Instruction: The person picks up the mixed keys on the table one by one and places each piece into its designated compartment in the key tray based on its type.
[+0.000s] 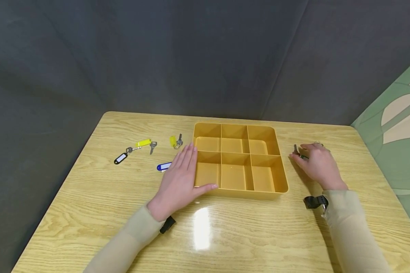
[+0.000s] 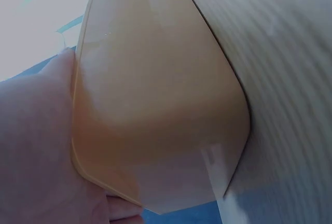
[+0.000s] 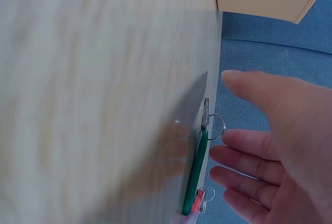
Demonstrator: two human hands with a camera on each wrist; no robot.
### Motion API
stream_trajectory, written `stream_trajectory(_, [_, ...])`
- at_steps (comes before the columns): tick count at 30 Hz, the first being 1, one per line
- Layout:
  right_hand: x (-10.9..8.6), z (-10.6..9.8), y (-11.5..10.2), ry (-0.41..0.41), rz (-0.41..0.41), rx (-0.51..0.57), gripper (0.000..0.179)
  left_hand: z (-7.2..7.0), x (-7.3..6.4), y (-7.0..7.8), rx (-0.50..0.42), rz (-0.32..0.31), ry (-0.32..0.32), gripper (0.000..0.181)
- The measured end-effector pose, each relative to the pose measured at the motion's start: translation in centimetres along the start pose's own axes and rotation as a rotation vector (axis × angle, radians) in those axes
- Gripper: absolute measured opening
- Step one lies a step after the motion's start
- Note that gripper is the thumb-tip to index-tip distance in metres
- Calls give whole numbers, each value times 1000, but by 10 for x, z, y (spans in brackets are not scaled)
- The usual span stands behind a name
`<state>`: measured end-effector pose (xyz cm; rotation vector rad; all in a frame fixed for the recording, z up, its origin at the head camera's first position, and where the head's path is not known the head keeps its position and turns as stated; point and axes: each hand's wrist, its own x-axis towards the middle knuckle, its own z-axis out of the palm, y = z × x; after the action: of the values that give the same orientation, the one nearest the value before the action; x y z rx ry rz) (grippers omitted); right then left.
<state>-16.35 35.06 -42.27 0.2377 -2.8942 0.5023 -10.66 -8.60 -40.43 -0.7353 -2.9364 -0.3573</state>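
A yellow-orange box (image 1: 247, 193) with several compartments sits on the table. My left hand (image 1: 179, 180) rests along its left side, fingers straight and thumb over the front rim; the left wrist view shows the palm against the box wall (image 2: 155, 79). To the right of the box, my right hand (image 1: 319, 163) hovers by a key (image 1: 295, 150) with a green tag (image 3: 196, 172) and a metal ring. Thumb and fingers stand apart around the key, without gripping it. Behind it lies a red tag (image 3: 197, 202) with its own ring.
Left of the box lie keys with a black tag (image 1: 120, 158), a long yellow tag (image 1: 143, 143), and a smaller yellow tag (image 1: 172, 141). A blue tag (image 1: 163, 166) is partly hidden by the left hand. A dark curtain (image 1: 191, 57) hangs behind the wooden table (image 1: 259, 235).
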Motion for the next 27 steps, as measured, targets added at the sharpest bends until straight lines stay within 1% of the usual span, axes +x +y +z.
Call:
stream_trajectory(6, [2, 0, -1, 2, -4, -22, 50, 0, -11, 3, 9, 0, 2, 117])
stream_trajectory(11, [4, 1, -2, -10, -6, -53, 43, -3, -20, 8, -3, -4, 6, 117])
stream_trajectory(16, [4, 1, -5, -7, -13, -68, 38, -7, -28, 12, 2, -5, -11, 116])
stream_trajectory(19, [3, 0, -5, -11, -1, -56, 35, -9, -30, 14, 11, -8, -28, 116])
stream_trajectory(23, [5, -1, -5, -41, 30, -22, 31, -12, -31, 15, 5, -13, -47, 117])
stream_trajectory(27, [7, -2, -3, -93, 77, 21, 31, -13, -31, 13, -5, -16, -37, 122])
